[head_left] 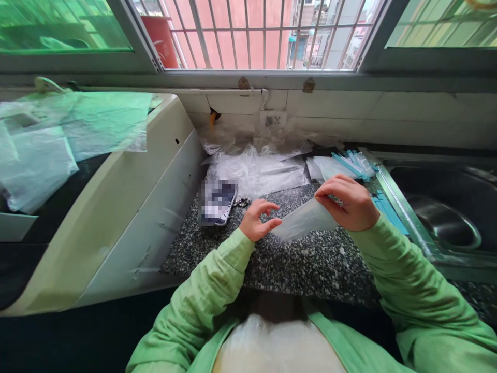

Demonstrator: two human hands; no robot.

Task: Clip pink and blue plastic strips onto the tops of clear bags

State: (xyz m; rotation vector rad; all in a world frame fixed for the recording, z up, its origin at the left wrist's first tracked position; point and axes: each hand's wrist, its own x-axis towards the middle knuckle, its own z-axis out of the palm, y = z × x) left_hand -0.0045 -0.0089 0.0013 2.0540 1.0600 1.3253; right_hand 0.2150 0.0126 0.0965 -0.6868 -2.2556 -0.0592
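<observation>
A small clear plastic bag [303,221] hangs slantwise above the speckled stone countertop [279,269]. My right hand [348,203] pinches its upper right end between thumb and fingers. At the bag's left end is my left hand [259,220], with thumb and forefinger apart; whether the thumb touches the film I cannot tell. Beyond my hands lies a heap of clear plastic bags [260,168]. Light-blue plastic strips or sticks [357,165] rest on more clear film at the back right, and further flat blue strips [390,212] lie behind my right wrist.
A phone [225,204] with a blurred screen lies left of my left hand, a dark beaded chain [243,202] beside it. The pale washing machine [155,191] borders the counter on the left, with plastic sheets on top. A metal sink [446,217] is at right, a barred window [252,33] behind.
</observation>
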